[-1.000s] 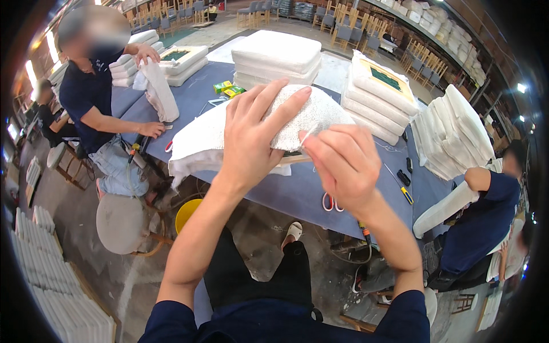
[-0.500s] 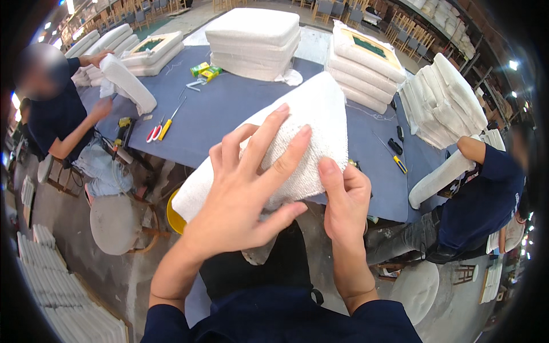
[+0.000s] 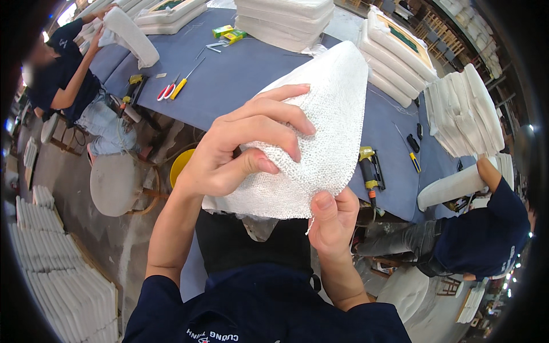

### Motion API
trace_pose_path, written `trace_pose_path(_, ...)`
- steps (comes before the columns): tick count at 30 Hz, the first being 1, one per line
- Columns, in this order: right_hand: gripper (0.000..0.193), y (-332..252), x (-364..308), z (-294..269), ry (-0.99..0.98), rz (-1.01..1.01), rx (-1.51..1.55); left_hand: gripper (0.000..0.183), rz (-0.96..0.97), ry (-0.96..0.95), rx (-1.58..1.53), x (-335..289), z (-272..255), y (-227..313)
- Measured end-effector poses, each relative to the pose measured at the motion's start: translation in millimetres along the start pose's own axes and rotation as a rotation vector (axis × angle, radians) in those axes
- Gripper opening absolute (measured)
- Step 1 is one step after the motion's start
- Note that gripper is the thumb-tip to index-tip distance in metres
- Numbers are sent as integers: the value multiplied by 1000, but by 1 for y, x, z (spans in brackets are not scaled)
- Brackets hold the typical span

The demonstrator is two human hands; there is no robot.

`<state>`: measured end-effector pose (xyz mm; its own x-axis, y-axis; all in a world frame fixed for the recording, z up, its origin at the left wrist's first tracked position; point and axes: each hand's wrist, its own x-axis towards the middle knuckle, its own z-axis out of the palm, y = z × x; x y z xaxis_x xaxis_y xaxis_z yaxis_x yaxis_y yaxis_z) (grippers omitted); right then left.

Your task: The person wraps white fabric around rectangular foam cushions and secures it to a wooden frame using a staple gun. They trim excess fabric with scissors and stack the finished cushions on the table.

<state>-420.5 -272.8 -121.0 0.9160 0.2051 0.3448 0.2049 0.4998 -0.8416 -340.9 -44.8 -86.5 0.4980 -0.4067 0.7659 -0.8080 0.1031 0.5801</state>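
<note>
I hold a white textured fabric cushion cover (image 3: 326,131) up in front of my chest, above the near edge of the blue table (image 3: 240,74). My left hand (image 3: 243,148) lies over its left side, fingers curled across the cloth and thumb pressing into it. My right hand (image 3: 331,220) pinches the cover's lower edge between thumb and fingers, with a loose thread hanging beside it. The cover's far end rises toward the table's middle.
Stacks of white cushions (image 3: 286,20) stand on the table, more at the right (image 3: 463,108). Scissors (image 3: 167,90), a yellow tool (image 3: 369,168) and small tools lie on it. A person at the left (image 3: 63,80) and another at the right (image 3: 486,228) handle cushions. A stool (image 3: 117,183) and yellow bucket (image 3: 183,163) stand below.
The cover has come off the table and closer to my chest. My left hand went from flat and spread to curled on it; my right hand dropped to pinch its lower edge.
</note>
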Motion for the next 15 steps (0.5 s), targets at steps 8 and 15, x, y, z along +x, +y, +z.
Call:
trace_pose_path(8,38,32,9,18,-12,-42,-124,22,-2,179,-138,-32,-11,8)
trace_pose_path(15,32,67,12,30,-316,-190,-402,24,-24,330,29,-99,-27,23)
